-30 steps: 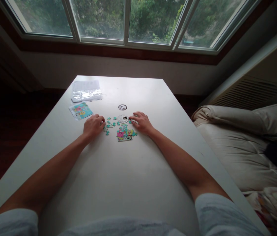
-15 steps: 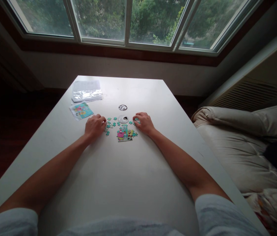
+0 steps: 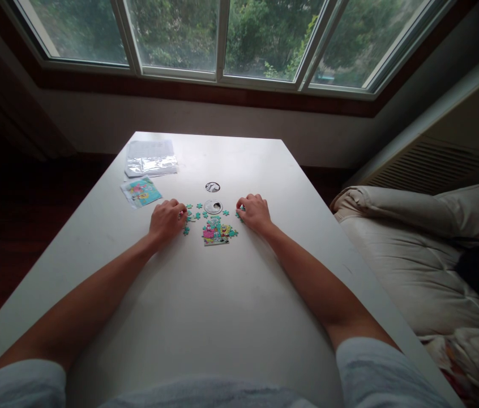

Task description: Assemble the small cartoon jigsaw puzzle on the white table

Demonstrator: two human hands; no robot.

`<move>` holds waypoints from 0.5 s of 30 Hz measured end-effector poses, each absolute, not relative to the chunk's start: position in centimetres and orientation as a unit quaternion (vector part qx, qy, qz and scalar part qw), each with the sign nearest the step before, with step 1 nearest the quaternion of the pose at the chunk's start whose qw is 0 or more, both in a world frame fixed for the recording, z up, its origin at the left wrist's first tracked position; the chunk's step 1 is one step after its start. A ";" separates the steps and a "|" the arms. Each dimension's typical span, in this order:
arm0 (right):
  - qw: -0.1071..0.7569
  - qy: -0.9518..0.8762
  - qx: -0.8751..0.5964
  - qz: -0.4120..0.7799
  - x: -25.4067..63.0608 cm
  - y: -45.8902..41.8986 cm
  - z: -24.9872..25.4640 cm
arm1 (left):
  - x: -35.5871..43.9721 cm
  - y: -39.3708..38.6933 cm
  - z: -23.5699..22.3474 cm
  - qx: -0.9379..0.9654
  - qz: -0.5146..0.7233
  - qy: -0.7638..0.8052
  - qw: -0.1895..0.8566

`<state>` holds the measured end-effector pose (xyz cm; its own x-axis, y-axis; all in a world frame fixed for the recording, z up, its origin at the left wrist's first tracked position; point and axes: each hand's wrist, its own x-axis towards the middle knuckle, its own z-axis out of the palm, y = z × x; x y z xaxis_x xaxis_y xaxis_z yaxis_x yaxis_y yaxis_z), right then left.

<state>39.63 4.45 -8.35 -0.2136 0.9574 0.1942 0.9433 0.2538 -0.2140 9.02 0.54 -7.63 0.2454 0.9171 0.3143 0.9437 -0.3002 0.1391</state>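
A partly joined jigsaw puzzle (image 3: 216, 232) with cartoon figures lies on the white table, between my hands. Loose teal puzzle pieces (image 3: 197, 215) are scattered to its left and above it. My left hand (image 3: 167, 220) rests at the left cluster, fingers curled and pinched on a small puzzle piece, mostly hidden by the fingertips. On the other side, my right hand (image 3: 255, 212) has thumb and forefinger closed around a teal puzzle piece (image 3: 242, 208). More pieces lie partly under its fingertips.
Two round grommets (image 3: 213, 207) are set in the table (image 3: 222, 306) beyond the puzzle. At the far left lie a picture card (image 3: 141, 191) and a clear plastic sleeve with papers (image 3: 151, 157). A pale cushioned seat (image 3: 405, 255) stands to the right, below a window (image 3: 260, 39).
My right hand has shifted slightly right, away from the puzzle, uncovering a loose piece. My left hand has moved a little right, over the left cluster.
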 end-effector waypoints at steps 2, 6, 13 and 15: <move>0.133 -0.779 -0.612 0.031 39.6 4.6 -8.2 | 9.1 0.5 -7.7 -0.790 -0.172 -0.587 0.037; 0.131 -0.779 -0.612 0.035 39.6 4.7 -8.3 | 9.3 0.4 -7.8 -0.795 -0.180 -0.578 0.033; 0.204 -0.800 -0.562 0.057 39.3 4.3 -8.7 | 9.3 0.3 -7.7 -0.802 -0.179 -0.569 0.046; 0.239 -0.797 -0.551 0.065 39.0 4.3 -8.6 | 9.4 0.3 -7.6 -0.804 -0.180 -0.565 0.046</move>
<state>39.03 4.27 -8.62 -0.2781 0.9099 0.3079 0.8474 0.3833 -0.3673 9.35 0.30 -7.61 0.2969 0.8917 0.3416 0.9250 -0.3574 0.1289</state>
